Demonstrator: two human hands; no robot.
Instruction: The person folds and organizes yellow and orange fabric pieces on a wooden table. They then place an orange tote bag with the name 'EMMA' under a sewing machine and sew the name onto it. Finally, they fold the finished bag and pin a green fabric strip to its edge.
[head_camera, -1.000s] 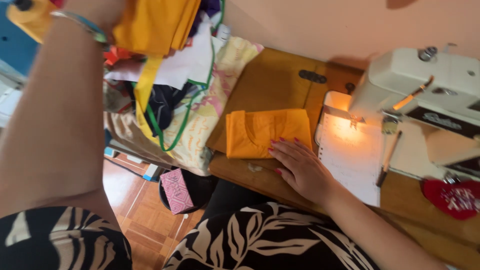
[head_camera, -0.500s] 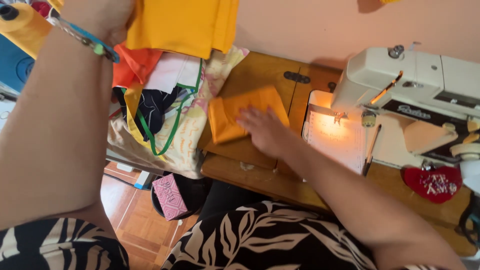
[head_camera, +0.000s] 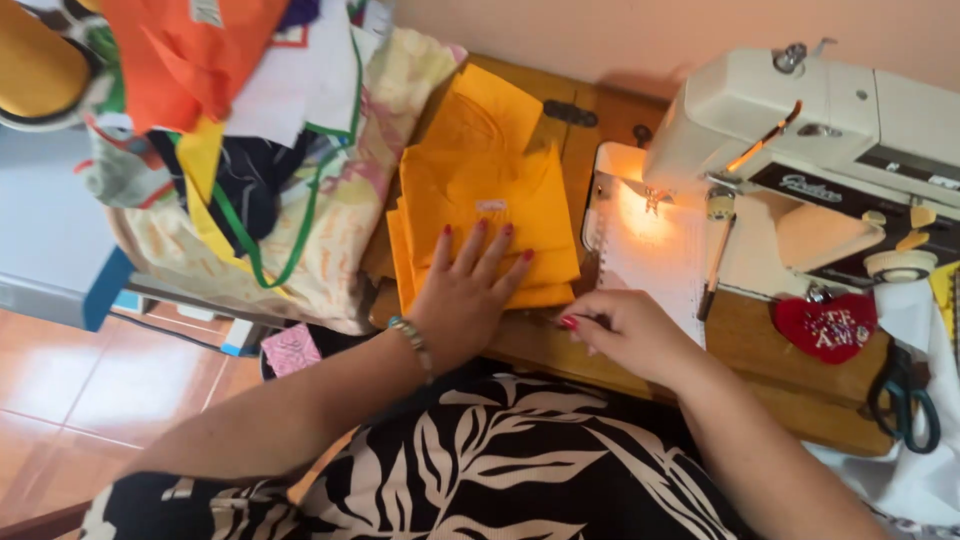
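Head view: I see the left hand (head_camera: 462, 297) lying flat, palm down, fingers (head_camera: 486, 245) spread and released, pressing on the stack of folded yellow-orange cloth (head_camera: 487, 205). It grasps nothing; it only rests on the cloth's near part. A beaded bracelet (head_camera: 411, 343) sits on that wrist.

I see the right hand (head_camera: 625, 333) just right of the left one, loosely curled on the wooden bench (head_camera: 810, 385), at the near edge of the white plate (head_camera: 655, 265) of the sewing machine. Its fingertips touch the bench close to the cloth's right corner. I cannot tell whether it pinches anything.

The cloth stack lies on the bench directly under and beyond the left hand, just left of the right hand.

Beyond the right hand stands the cream sewing machine (head_camera: 800, 110), its lamp lighting the plate. Further right of the right hand lie a red heart-shaped cushion (head_camera: 826, 326) and dark-handled scissors (head_camera: 905, 400). Left of the left hand I see a heap of mixed fabrics (head_camera: 250, 140), orange, white, black and floral. Below both arms is a black, leaf-patterned garment (head_camera: 500, 460).
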